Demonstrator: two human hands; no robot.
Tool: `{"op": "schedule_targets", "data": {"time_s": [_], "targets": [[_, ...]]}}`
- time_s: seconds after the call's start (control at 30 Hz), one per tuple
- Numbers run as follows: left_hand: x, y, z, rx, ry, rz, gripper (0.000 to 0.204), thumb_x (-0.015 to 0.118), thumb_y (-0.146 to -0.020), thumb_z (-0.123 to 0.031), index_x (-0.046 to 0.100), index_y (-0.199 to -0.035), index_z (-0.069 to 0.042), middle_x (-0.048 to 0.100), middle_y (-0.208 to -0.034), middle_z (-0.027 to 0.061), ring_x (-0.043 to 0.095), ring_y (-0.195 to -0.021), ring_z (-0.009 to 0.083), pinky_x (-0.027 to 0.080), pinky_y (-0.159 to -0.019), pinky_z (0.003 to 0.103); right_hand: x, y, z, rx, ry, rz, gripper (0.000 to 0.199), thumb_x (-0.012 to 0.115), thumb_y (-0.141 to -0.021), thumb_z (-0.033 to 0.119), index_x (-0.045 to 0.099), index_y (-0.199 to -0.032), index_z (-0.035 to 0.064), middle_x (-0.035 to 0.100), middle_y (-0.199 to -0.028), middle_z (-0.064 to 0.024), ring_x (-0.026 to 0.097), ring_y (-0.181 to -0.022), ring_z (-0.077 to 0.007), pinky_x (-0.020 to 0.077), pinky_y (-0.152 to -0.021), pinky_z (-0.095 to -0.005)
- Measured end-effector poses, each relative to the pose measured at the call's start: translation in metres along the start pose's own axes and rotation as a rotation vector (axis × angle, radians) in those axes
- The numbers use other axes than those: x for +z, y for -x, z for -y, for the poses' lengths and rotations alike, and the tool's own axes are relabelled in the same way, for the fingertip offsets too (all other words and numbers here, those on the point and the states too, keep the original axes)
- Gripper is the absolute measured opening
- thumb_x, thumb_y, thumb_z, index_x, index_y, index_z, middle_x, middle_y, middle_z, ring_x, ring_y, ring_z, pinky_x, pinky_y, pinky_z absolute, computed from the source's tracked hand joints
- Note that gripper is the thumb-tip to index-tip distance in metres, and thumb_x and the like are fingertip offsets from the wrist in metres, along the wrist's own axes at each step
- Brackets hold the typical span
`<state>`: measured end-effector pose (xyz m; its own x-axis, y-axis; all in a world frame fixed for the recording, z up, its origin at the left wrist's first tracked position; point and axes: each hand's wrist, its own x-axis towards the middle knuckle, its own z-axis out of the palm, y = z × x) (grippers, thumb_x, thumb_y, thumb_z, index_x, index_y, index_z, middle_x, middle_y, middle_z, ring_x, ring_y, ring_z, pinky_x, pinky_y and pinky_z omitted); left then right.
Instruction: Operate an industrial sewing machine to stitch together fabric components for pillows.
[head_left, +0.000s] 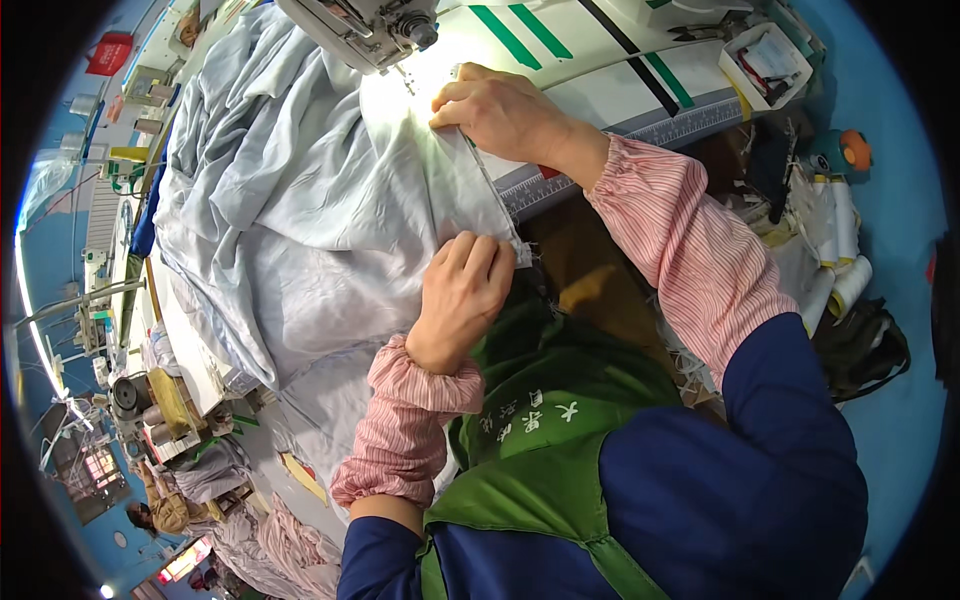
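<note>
A pale grey-blue cloth (pixel 310 210) lies bunched over the sewing machine table and hangs toward my lap. Its right edge runs straight up toward the lit needle area of the sewing machine (pixel 365 30). My right hand (pixel 500 115) pinches that edge just right of the needle area, fingers bent and pressed together. Lower down, near the cloth's corner with its loose threads, my left hand (pixel 465 295) is closed on the same edge, knuckles up. The fingertips of the left hand are hidden behind the hand.
Green and black tape strips (pixel 640 75) cross the white table, whose front edge carries a ruler strip (pixel 640 125). A small white box (pixel 765 65) holds odds and ends. Thread cones (pixel 840 235) stand at the right. Other machines and a seated person (pixel 165 505) appear far left.
</note>
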<state>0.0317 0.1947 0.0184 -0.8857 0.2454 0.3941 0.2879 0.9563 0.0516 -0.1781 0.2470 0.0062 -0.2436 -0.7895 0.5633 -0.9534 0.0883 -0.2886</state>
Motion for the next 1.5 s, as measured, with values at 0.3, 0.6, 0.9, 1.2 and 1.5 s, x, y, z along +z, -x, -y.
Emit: {"op": "schedule_targets", "data": {"time_s": [0.3,0.6,0.9,1.2,1.5], "targets": [[0.005,-0.008,0.008,0.080,-0.129,-0.054,0.022,0.063,-0.069,-0.007,0.063,-0.090,0.000,0.047,-0.080,0.0046,0.050,-0.073,0.0177,0.043,-0.061,0.030,0.000,0.000,0.003,0.026,0.105,-0.013,0.024,0.060,-0.080,0.006,0.074,-0.098,0.0131,0.068,-0.107,0.0066,0.058,-0.101,-0.0161,0.0508,-0.089,-0.0288],[0.008,-0.007,0.005,0.074,-0.137,-0.070,0.024,0.065,-0.071,-0.005,0.063,-0.095,0.000,0.052,-0.088,0.0056,0.052,-0.075,0.0177,0.043,-0.062,0.030,0.000,-0.001,0.003,0.025,0.123,-0.023,0.026,0.061,-0.080,0.007,0.073,-0.102,0.0128,0.068,-0.110,0.0047,0.058,-0.103,-0.0163,0.0506,-0.090,-0.0286],[0.006,-0.008,0.005,0.054,-0.129,-0.066,0.028,0.064,-0.071,-0.006,0.063,-0.098,0.000,0.054,-0.094,0.0061,0.054,-0.080,0.0185,0.044,-0.067,0.031,-0.012,0.013,0.013,0.008,-0.227,-0.169,0.023,0.062,-0.075,-0.001,0.069,-0.095,0.0072,0.068,-0.100,-0.0036,0.062,-0.092,-0.0232,0.0519,-0.084,-0.0328],[-0.027,0.049,0.015,-0.454,0.021,-0.201,0.038,0.072,-0.082,-0.024,0.063,-0.113,-0.004,0.056,-0.124,0.0152,0.055,-0.110,0.0333,0.046,-0.088,0.042,-0.024,0.066,0.052,-0.081,-0.139,-0.182,0.019,0.068,-0.073,0.004,0.067,-0.092,0.0059,0.065,-0.100,-0.0043,0.061,-0.101,-0.0239,0.0502,-0.086,-0.0385],[-0.075,0.148,0.264,-1.069,-0.114,0.091,0.070,0.045,-0.095,-0.056,0.041,-0.143,-0.004,0.030,-0.149,0.0311,0.031,-0.135,0.0495,0.033,-0.108,0.047,-0.030,0.062,0.056,-0.072,-0.115,-0.137,0.019,0.068,-0.072,0.005,0.066,-0.091,0.0063,0.064,-0.101,-0.0035,0.060,-0.102,-0.0220,0.0489,-0.087,-0.0361]]}}
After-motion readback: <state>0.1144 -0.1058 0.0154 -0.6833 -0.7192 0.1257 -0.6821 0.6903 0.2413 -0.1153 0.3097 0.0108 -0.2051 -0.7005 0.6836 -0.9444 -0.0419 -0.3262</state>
